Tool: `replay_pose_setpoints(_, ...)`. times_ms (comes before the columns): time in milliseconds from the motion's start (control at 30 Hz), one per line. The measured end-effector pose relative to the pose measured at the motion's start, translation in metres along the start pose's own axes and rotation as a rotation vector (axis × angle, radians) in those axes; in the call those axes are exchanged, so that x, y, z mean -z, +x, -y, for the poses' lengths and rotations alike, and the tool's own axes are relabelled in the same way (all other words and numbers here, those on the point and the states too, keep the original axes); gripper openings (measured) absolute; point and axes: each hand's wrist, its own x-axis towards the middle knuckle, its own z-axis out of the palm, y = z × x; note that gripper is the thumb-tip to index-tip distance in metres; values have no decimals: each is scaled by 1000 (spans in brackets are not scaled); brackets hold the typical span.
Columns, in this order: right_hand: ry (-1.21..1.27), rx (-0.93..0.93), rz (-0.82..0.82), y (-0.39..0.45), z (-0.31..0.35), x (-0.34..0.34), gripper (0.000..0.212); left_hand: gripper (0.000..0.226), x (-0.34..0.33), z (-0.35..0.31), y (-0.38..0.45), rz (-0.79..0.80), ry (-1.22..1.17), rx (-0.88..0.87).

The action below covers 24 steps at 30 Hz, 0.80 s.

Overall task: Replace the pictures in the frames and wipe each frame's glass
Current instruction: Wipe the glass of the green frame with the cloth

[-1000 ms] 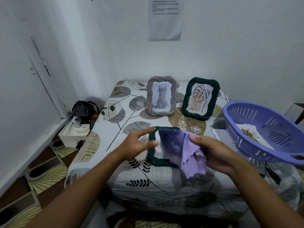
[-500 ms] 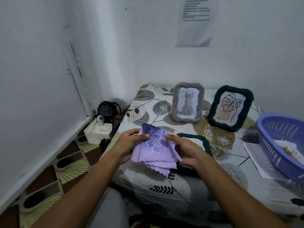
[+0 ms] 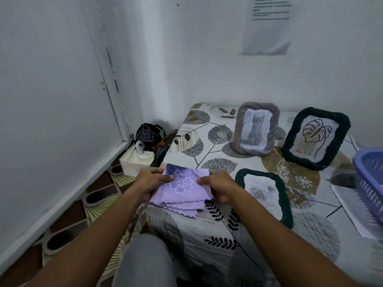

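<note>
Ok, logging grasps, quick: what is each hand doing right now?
Left hand: pinches the purple cloth at its left edge.
Right hand: pinches the same cloth at its right edge.

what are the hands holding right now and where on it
Both hold the folded purple cloth: left hand pinches its left edge, right hand its right edge.

left hand (image 3: 149, 181) pinching, right hand (image 3: 217, 186) pinching, forearms extended

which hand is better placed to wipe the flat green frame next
Right, probably. Both hands grip the folded purple cloth, but the right hand sits right beside the flat green frame, while the left hand is on the cloth's far side from it.
</note>
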Motion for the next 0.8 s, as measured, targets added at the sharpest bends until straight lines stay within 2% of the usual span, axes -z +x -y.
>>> replay_pose_setpoints(133,-160,45,-80,-2,5,4,22,30,4,-6,4,-6,249,-30)
replay_pose_setpoints(267,-141,3,-64,-16,13,27,16,35,6,-30,1,-47,629,-105)
replay_pose_setpoints(367,-90,9,-103,-30,19,57,16,33,-4,-50,-1,-69,771,-220)
replay_pose_setpoints(433,-57,6,-143,-39,20,83,21,33,-23,-59,-5,-35,743,-284)
replay_pose_setpoints(500,-14,-10,-194,-49,19,110,21,29,-49,-63,-14,64,642,-312)
replay_pose_setpoints(633,16,-10,-353,-66,7,155,18,24,-110,-54,-30,284,427,-250)
replay_pose_setpoints(733,-52,-2,-426,-78,-8,176,13,13,-155,-40,-37,318,362,-182)
replay_pose_setpoints(800,-78,7,-429,-83,-17,180,15,17,-177,-30,-43,315,392,-159)
